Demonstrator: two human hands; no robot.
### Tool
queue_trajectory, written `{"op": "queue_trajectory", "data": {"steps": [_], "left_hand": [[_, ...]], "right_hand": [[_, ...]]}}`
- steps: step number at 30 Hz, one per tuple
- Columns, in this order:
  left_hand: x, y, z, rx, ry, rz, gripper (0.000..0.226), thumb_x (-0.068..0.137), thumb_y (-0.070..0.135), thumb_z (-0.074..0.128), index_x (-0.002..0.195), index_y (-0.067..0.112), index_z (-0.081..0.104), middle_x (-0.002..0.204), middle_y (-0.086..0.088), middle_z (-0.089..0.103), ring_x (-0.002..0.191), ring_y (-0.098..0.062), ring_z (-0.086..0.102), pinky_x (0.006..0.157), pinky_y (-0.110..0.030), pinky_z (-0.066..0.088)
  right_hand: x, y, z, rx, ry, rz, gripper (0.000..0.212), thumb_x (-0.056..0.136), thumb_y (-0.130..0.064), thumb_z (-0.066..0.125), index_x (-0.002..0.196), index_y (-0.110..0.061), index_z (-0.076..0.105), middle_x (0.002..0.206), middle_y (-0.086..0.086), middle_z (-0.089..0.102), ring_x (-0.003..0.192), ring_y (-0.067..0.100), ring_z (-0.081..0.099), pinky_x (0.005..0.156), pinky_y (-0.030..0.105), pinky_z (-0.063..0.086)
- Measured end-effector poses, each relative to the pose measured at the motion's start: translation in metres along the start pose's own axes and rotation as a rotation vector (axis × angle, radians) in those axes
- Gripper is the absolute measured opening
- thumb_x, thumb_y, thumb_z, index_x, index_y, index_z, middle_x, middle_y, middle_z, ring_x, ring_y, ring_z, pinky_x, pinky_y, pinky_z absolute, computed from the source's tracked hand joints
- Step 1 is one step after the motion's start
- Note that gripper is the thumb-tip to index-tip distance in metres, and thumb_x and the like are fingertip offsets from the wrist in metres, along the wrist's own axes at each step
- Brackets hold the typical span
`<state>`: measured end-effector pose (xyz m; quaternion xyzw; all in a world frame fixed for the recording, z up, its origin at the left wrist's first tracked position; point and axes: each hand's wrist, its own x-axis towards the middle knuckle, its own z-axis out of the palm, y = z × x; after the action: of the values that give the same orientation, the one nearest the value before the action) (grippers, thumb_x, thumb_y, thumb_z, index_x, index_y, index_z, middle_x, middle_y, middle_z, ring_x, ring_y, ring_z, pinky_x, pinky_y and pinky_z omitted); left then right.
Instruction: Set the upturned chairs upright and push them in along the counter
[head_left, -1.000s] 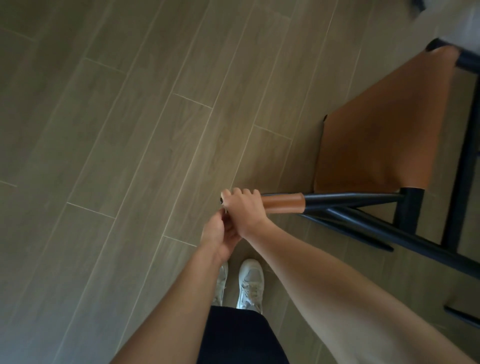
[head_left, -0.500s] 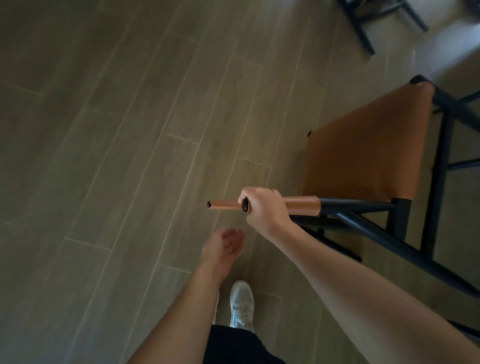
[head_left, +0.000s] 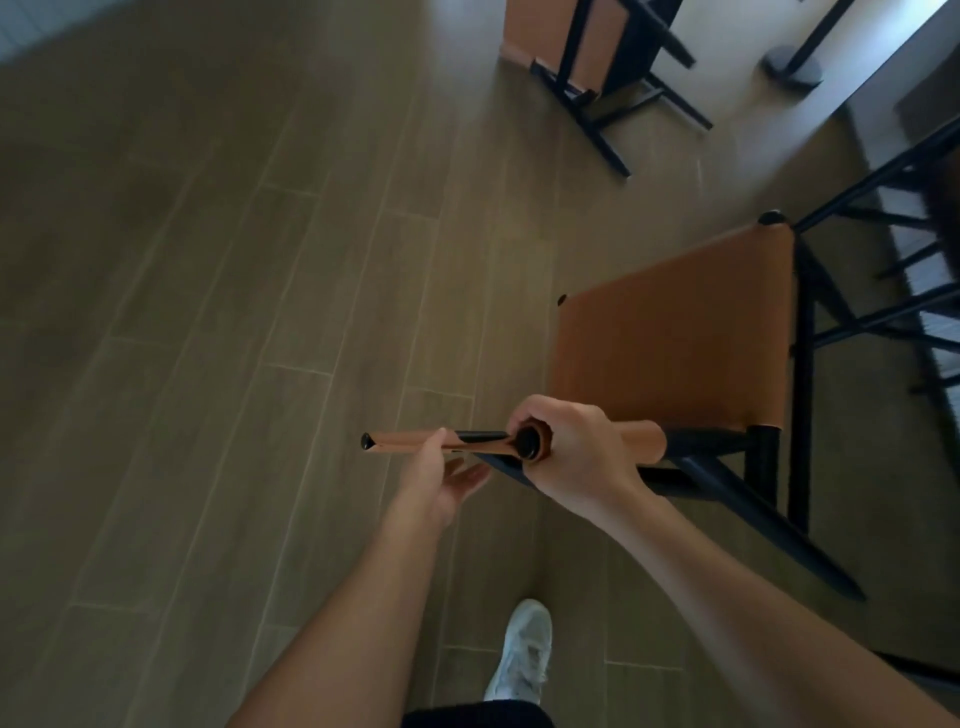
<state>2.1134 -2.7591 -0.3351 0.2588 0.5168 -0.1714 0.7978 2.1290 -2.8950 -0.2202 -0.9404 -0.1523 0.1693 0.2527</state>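
The right hand (head_left: 571, 457) grips the chair's (head_left: 670, 353) tan top rail, fingers curled round it; the left hand (head_left: 441, 483) is just under the rail, fingers straight and apart; the chair is on the floor (head_left: 208, 364), seat facing up; a dark frame (head_left: 883, 322) crowds its right side; a second chair (head_left: 597, 57) stands ahead

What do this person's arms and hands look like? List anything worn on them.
The left arm and right arm are bare as far as the picture shows, without sleeves. The left hand and right hand have no gloves, and no ring, watch or bracelet shows. Below, a dark garment and a pale lace-up shoe are worn.
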Motion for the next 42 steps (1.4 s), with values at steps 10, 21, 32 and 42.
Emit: {"op": "queue_trajectory", "data": {"steps": [10,21,32,42], "left_hand": [[-0.057,-0.028,0.14,0.061,-0.08,0.047,0.016,0.093,-0.009,0.03,0.107,-0.006,0.037,0.114,-0.032,0.046,0.084,-0.048,0.058,0.062,-0.052,0.058],[-0.118,-0.064,0.295,0.319,-0.116,0.199,0.045,0.097,-0.009,0.036,0.141,-0.005,0.027,0.136,-0.03,0.041,0.08,-0.045,0.059,0.04,-0.051,0.054],[-0.177,-0.124,0.395,0.578,-0.24,0.251,0.07,0.095,-0.011,0.04,0.149,0.019,0.008,0.122,-0.018,0.047,0.099,-0.041,0.064,0.073,-0.056,0.057],[-0.197,-0.158,0.431,0.843,-0.329,0.309,0.086,0.096,-0.006,0.044,0.152,0.034,-0.009,0.148,-0.012,0.028,0.108,-0.04,0.06,0.074,-0.055,0.058]], "right_hand": [[-0.041,0.072,-0.132,0.102,0.139,0.016,0.014,0.079,-0.01,0.073,0.089,-0.018,0.069,0.082,-0.011,0.066,0.076,0.009,0.06,0.062,0.018,0.046],[-0.087,0.164,-0.24,0.12,0.392,0.02,0.034,0.073,0.003,0.077,0.097,-0.021,0.074,0.092,-0.018,0.066,0.091,0.002,0.063,0.083,0.005,0.045],[-0.153,0.228,-0.287,0.245,0.643,0.158,0.029,0.078,-0.004,0.075,0.092,-0.029,0.068,0.085,-0.026,0.064,0.082,-0.011,0.062,0.071,0.003,0.043],[-0.185,0.251,-0.276,0.426,0.776,0.298,0.031,0.079,-0.004,0.073,0.093,-0.032,0.069,0.086,-0.017,0.07,0.083,-0.001,0.066,0.075,0.015,0.052]]}}
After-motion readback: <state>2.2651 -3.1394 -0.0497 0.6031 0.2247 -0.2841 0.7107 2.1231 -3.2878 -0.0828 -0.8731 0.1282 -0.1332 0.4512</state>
